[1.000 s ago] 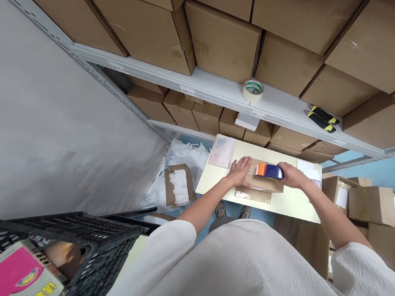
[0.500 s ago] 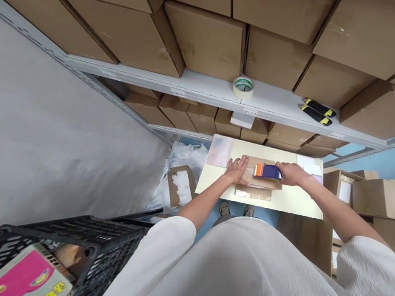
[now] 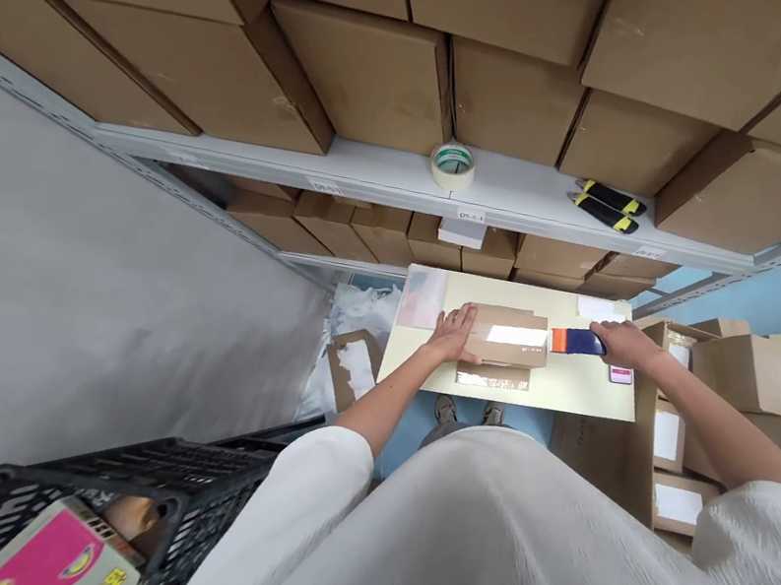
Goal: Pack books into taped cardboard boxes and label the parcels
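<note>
A small cardboard box (image 3: 500, 352) lies on the pale yellow tabletop (image 3: 575, 395), a shiny strip of tape along its top. My left hand (image 3: 453, 334) rests with spread fingers on the box's left end. At the right, my right hand (image 3: 614, 342) is closed round a blue and orange tape dispenser (image 3: 581, 342), whose orange end sits just beyond the box's right edge. Below the box, nearer my body, a flat taped cardboard piece (image 3: 493, 378) shows.
A phone (image 3: 620, 375) lies at the table's right. Behind it, a shelf (image 3: 382, 163) holds boxes, a tape roll (image 3: 453, 165) and black-yellow pliers (image 3: 608, 207). Open cartons (image 3: 635, 443) stand right, a black crate (image 3: 214, 493) lower left.
My right hand has moved right with the tape dispenser, from over the box to past its right end. A shiny strip now shows on the box top. My left hand still presses the box.
</note>
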Motion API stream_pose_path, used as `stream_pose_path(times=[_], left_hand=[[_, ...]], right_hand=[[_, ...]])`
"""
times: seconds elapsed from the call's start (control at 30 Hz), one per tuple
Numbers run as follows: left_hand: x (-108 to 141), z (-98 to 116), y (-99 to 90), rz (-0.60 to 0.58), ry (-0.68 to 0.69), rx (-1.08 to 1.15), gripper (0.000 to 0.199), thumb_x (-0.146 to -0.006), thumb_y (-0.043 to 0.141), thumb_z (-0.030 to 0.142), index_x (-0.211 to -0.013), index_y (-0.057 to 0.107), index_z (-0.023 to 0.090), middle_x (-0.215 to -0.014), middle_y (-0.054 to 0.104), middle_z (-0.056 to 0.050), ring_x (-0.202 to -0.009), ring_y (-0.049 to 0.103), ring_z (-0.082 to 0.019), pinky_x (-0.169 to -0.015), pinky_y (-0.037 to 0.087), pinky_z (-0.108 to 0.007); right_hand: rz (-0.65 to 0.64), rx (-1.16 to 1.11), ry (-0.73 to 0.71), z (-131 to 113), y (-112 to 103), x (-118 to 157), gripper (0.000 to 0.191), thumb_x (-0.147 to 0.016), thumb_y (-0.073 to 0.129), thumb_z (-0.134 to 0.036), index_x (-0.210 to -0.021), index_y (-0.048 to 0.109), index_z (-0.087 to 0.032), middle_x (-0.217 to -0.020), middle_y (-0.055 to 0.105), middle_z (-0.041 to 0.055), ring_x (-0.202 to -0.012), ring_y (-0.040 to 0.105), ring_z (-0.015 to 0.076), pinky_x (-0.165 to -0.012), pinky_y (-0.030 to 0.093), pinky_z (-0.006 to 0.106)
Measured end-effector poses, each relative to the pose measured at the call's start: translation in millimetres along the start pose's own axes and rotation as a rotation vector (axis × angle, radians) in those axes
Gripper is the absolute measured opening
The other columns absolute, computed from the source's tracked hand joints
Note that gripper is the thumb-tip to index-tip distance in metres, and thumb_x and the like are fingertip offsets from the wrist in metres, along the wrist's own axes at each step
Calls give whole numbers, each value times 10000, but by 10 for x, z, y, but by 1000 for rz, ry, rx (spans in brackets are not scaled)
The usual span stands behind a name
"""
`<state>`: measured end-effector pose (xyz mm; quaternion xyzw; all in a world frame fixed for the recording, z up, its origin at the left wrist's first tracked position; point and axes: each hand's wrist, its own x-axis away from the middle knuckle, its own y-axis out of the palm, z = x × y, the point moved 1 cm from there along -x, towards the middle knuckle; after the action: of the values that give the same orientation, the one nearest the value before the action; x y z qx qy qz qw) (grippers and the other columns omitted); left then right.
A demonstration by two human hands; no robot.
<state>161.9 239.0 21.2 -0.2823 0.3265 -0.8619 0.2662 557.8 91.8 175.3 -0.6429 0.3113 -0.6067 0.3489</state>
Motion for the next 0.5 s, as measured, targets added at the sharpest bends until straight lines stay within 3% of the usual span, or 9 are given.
stream_pose_path(times=[0.17,0.33,0.5], left_hand=[[24,30,-52,-29,-6,-58,1482,-566,981,686,-1760,222,247,-1856,126,-215,-1664,176,-562,-1354,1,-697],[39,60,-85,-38,-12,-85,1471,-587,978,659,-1766,202,243,-1850,137,-217,-1655,200,-559,-1357,32,-685],[48,79,-100,-26,-4,-79,1489,-565,992,666,-1758,206,248,-1835,162,-233,-1636,254,-557,-1357,73,-669]], right_hand=[[23,0,-29,180,128,4,439,-791,733,-149,-1216,647,-221,-1101,742,158,-1013,691,357,-969,415,452],[0,-78,34,450,259,49,476,-770,768,-179,-1227,650,-238,-1081,749,154,-974,704,362,-973,424,479],[-30,-35,64,384,310,-16,432,-829,737,-176,-1251,646,-205,-1122,751,195,-1009,711,363,-956,432,475]])
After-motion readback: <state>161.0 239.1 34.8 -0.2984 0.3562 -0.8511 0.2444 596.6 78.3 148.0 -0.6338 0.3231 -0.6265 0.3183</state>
